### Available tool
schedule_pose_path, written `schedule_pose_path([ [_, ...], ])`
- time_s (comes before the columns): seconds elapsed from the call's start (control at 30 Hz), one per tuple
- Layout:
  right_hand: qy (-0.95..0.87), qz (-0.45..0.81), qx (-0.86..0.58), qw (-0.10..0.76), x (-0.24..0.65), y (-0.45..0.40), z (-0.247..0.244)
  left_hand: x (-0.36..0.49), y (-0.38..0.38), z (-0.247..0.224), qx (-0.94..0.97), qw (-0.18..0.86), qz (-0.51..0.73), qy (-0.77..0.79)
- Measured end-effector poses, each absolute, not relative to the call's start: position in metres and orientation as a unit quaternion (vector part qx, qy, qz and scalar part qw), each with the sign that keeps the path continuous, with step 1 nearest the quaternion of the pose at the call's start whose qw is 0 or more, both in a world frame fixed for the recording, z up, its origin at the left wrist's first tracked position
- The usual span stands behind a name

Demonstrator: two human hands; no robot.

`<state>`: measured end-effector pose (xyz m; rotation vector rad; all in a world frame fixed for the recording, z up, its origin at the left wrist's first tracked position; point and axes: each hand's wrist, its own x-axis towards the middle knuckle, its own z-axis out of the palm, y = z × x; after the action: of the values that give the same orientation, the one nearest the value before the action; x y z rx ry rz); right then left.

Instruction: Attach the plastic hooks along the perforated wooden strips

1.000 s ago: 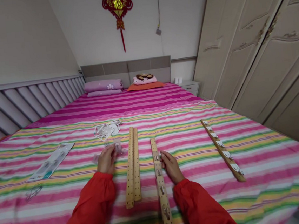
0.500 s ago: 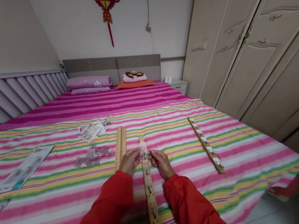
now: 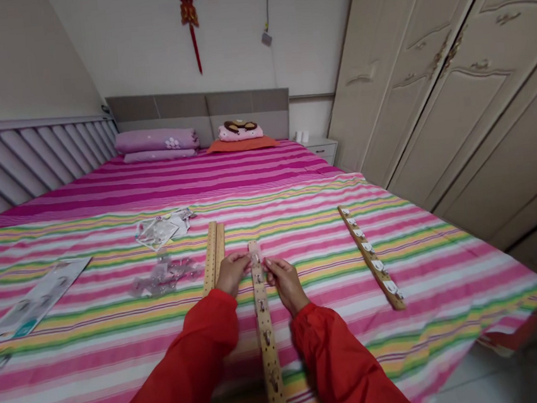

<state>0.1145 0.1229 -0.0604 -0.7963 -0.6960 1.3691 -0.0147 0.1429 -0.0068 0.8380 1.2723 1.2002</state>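
Note:
A narrow wooden strip with rows of holes (image 3: 270,347) lies lengthwise in front of me, with several metal hooks on clear pads along it. At its far end sits a clear adhesive hook (image 3: 254,251). My left hand (image 3: 234,273) is closed, its fingertips pinching the hook's left edge. On the other side my right hand (image 3: 284,281) is closed too, thumb and finger pinched at the hook's right edge; its exact contact is hard to see. Just left of my left hand, two more perforated wooden strips (image 3: 213,251) lie side by side.
Loose clear hooks (image 3: 166,276) lie in a pile at the left, with torn packaging (image 3: 161,229) behind them. A flat hook package (image 3: 40,299) rests farther left. On the right lies a wooden strip with white-backed hooks (image 3: 369,252). Striped cloth (image 3: 337,328) covers the bed.
Both hands have moved slightly farther along the strip with the clear hook, toward its far end. A metal hook now shows just nearer than their fingertips. The view has tilted down slightly.

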Motion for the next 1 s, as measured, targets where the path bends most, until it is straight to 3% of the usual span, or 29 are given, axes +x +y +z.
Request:
schedule_pose_path([
  [1.0, -0.308, 0.565, -0.4, 0.653, 0.1, 0.148, -0.07, -0.02, 0.171, -0.04, 0.39, 0.52, 0.479, 0.59],
])
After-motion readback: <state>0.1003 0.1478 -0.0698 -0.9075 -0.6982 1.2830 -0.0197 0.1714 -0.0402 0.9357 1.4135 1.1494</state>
